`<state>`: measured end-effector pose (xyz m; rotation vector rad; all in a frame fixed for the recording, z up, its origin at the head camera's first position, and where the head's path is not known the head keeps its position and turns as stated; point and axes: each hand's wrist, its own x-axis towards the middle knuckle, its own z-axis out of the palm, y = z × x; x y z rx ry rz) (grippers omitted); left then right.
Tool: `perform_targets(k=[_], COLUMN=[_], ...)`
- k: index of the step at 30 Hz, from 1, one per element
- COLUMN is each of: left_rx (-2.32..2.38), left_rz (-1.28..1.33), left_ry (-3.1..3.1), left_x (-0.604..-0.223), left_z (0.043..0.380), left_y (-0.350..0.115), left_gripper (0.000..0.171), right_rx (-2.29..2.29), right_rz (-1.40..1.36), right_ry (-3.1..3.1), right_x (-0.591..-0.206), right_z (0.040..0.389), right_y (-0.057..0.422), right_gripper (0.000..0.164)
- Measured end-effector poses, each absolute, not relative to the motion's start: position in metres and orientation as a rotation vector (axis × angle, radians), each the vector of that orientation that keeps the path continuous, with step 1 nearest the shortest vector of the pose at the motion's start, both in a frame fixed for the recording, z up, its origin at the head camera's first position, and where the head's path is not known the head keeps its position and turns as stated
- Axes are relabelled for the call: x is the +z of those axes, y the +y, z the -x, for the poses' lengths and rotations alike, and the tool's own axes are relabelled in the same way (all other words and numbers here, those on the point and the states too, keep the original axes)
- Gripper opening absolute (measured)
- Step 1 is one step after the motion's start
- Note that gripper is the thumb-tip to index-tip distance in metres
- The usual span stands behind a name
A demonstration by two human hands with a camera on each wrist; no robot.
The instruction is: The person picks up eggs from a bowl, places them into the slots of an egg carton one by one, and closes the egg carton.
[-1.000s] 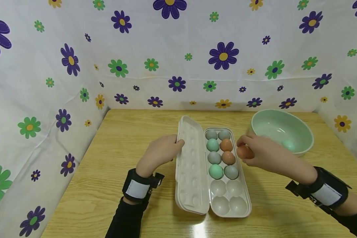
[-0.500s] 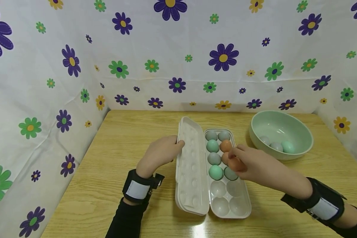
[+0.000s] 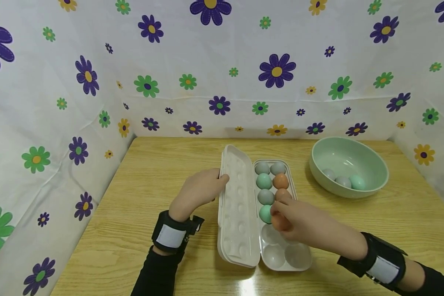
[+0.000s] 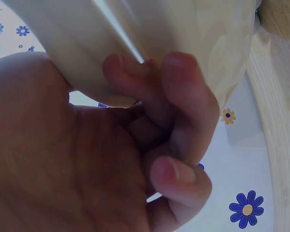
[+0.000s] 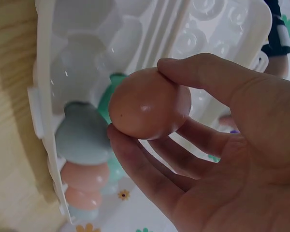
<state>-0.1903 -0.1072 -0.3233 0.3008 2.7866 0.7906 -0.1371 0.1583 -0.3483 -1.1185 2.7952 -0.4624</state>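
A brown egg (image 5: 147, 104) is pinched between the thumb and fingers of my right hand (image 3: 307, 222), over the front part of the white egg carton (image 3: 305, 261). Two columns of grey, mint and brown eggs fill the carton's back rows; a grey egg (image 5: 84, 135) beside the held one shows in the right wrist view. Bare cups lie at the near end, some hidden under the hand. The carton's lid (image 3: 240, 213) stands raised on the left. My left hand (image 3: 201, 189) grips its outer edge, thumb on the inner side and fingers curled behind.
Right of the carton a mint-green bowl (image 3: 349, 152) stands on the wooden table (image 3: 151, 160), with two grey eggs and a mint egg (image 3: 357, 182) inside. A white flowered cloth (image 3: 192, 49) hangs behind and along both sides.
My right hand has carried the brown egg left and toward the near end, from beside the carton to above its near cups. The left hand keeps its hold on the lid.
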Motion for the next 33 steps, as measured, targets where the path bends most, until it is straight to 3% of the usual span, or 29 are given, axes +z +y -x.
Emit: perform_targets(k=[22,33], left_rx=[0.790,0.784], left_rz=[-0.309,-0.310], left_ry=[2.792,2.793], left_x=[-0.325,-0.326], left_z=[0.192,0.192], left_y=[-0.107,-0.107], left_gripper=[0.034,0.034], right_rx=[-0.380,-0.443], right_rz=[1.172,1.214], right_ry=[2.796,2.804], right_x=[-0.367,-0.369], right_z=[0.129,0.130], right_y=[0.150,0.148], right_gripper=[0.041,0.031])
